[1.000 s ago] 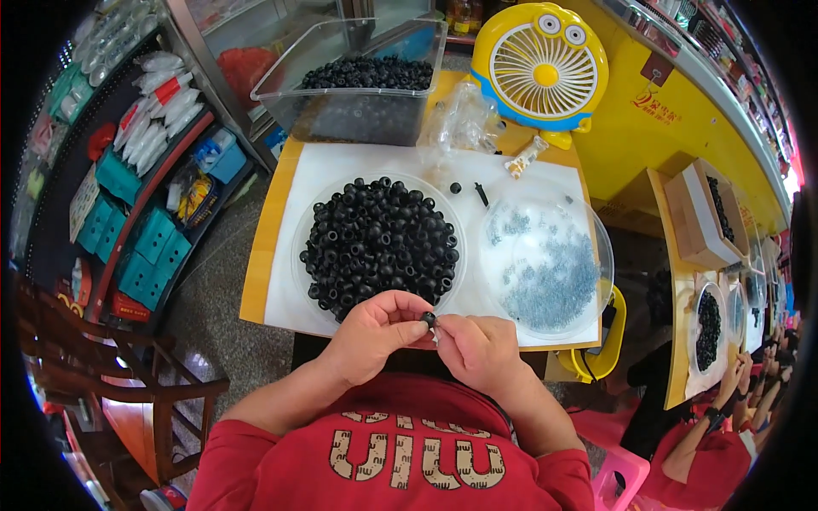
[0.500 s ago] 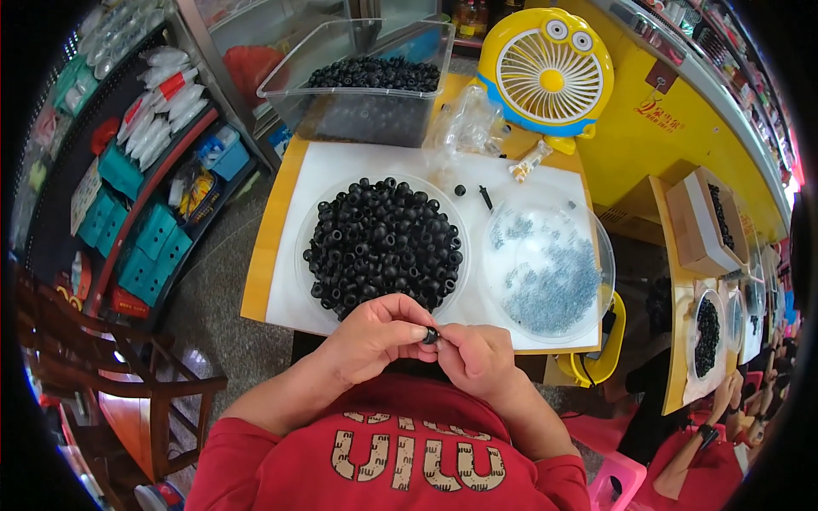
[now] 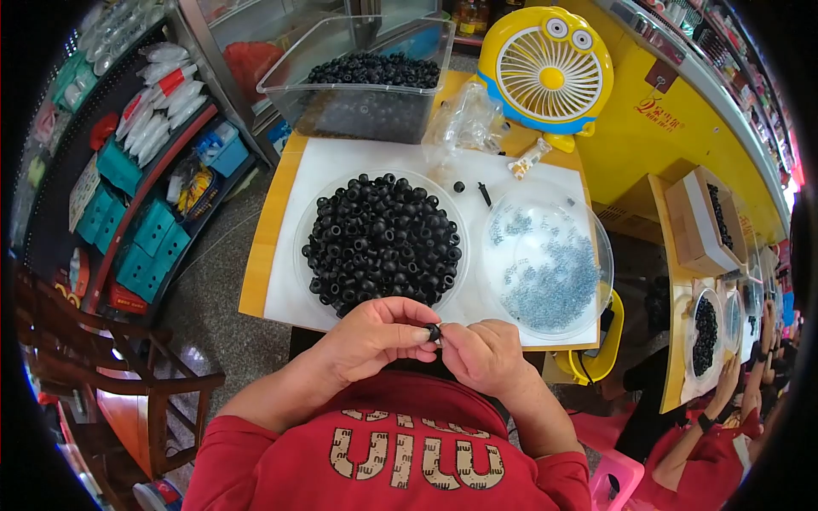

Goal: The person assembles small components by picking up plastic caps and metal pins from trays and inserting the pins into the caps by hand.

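My left hand point(image 3: 371, 334) and my right hand point(image 3: 483, 355) meet at the near edge of the table, both pinching one small black ring point(image 3: 433, 331) between the fingertips. Just beyond them a clear round dish point(image 3: 305, 223) is heaped with black rings point(image 3: 383, 240). To its right a second clear dish point(image 3: 596, 230) holds several small grey-blue parts point(image 3: 551, 277). Both dishes rest on a white mat point(image 3: 319, 166) over the yellow table.
A clear tub point(image 3: 358, 106) of black rings stands at the table's far edge, with a crumpled plastic bag point(image 3: 467, 123) and a yellow desk fan point(image 3: 547, 72) beside it. Shelves of packaged goods point(image 3: 141, 162) are left, a wooden chair point(image 3: 128, 375) lower left. Other people's hands point(image 3: 737, 375) work at right.
My hands stay together on the black ring at the table edge; the fingers shift slightly, and the view has tilted a little.
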`<state>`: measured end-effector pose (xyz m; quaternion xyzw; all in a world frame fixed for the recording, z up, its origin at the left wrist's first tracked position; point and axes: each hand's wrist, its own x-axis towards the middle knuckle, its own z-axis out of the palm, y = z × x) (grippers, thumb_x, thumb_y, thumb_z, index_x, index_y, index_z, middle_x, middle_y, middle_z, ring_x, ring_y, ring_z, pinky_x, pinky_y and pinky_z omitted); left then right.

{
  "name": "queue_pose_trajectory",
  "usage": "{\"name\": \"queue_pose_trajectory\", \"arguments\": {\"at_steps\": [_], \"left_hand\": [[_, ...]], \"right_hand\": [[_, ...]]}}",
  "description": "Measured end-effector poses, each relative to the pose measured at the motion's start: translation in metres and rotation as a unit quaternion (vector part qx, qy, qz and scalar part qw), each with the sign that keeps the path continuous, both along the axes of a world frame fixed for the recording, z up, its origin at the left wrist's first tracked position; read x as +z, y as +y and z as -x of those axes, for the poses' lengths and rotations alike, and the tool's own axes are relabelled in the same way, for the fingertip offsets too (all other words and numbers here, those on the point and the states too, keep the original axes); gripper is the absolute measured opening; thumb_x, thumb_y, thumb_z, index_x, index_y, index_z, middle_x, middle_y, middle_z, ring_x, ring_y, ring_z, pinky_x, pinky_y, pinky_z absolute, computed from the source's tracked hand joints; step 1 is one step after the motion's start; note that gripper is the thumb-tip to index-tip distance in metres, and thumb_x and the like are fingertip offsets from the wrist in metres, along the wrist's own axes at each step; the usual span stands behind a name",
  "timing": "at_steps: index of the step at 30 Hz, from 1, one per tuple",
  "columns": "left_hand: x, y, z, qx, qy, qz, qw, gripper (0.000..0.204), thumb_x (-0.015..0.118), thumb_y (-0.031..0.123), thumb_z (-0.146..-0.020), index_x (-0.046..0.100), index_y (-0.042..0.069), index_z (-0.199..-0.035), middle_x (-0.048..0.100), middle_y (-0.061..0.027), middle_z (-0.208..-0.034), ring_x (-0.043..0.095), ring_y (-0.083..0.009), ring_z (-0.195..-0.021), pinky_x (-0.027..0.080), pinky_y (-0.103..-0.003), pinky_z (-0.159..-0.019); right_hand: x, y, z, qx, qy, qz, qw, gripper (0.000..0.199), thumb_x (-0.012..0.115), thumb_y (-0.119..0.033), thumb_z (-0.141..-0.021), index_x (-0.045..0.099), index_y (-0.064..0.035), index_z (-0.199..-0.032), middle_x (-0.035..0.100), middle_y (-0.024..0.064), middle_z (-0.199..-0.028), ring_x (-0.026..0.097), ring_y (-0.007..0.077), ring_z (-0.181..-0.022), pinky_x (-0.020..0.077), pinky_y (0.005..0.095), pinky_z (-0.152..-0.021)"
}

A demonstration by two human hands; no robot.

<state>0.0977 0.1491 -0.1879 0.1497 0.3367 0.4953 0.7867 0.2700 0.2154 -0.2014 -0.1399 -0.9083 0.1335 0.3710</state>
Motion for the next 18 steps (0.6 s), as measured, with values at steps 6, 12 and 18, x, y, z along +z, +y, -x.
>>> {"name": "queue_pose_trajectory", "arguments": {"at_steps": [6, 12, 18], "left_hand": [[-0.006, -0.001, -0.004, 0.019, -0.008, -0.027, 0.999, 0.017, 0.054, -0.001, -0.078, 0.052, -0.001, -0.095, 0.057, -0.0091, -0.086, 0.058, -0.0164, -0.078, 0.051, -0.030, -0.071], [-0.003, -0.003, -0.005, 0.027, 0.080, -0.086, 0.993, 0.017, 0.052, -0.002, -0.078, 0.052, 0.000, -0.095, 0.057, -0.0089, -0.086, 0.059, -0.0165, -0.078, 0.051, -0.029, -0.071], [-0.002, -0.002, 0.000, 0.001, 0.004, -0.022, 1.000, 0.017, 0.053, -0.001, -0.078, 0.052, 0.000, -0.094, 0.057, -0.0093, -0.085, 0.059, -0.0176, -0.077, 0.050, -0.029, -0.071]], "right_hand": [[0.000, -0.004, 0.004, -0.016, 0.092, 0.176, 0.980, 0.009, 0.056, -0.001, -0.070, 0.053, -0.0031, -0.078, 0.055, 0.0065, -0.059, 0.055, 0.0213, -0.049, 0.0432, 0.0268, -0.043], [-0.001, -0.013, 0.004, -0.024, 0.121, 0.518, 0.846, 0.007, 0.058, 0.000, -0.069, 0.057, -0.0013, -0.076, 0.058, 0.0090, -0.062, 0.057, 0.0215, -0.051, 0.0449, 0.0254, -0.047], [0.005, -0.005, -0.004, -0.022, -0.056, 0.122, 0.991, 0.013, 0.058, -0.004, -0.070, 0.055, -0.0038, -0.083, 0.058, 0.0084, -0.065, 0.058, 0.0238, -0.056, 0.0466, 0.0293, -0.050]]}}
